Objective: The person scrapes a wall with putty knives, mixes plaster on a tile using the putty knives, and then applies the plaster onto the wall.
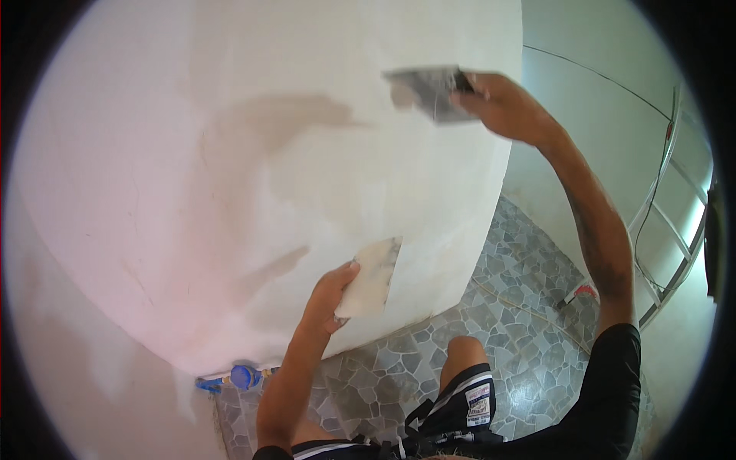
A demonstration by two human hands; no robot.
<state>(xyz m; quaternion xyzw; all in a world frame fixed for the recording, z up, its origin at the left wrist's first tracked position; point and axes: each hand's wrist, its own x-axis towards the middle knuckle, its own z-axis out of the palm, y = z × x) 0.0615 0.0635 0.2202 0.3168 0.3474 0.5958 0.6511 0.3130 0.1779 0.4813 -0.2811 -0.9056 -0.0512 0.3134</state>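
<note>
Right hand (502,105) curls around the dark handle of a grey flat trowel (438,90), fingers closed on it, high up near the right edge of the white wall (429,192); whether the blade touches the surface I cannot tell. Lower down, the left hand (330,295) pinches a flat plate (373,280) with a pale coat, thumb across its face, in front of the wall above its bottom edge. Near that edge's left end sits a round blue fitting (244,376), while grey stone-patterned floor (383,359) runs along below, and a metal ladder (685,262) stands beyond the right edge
</note>
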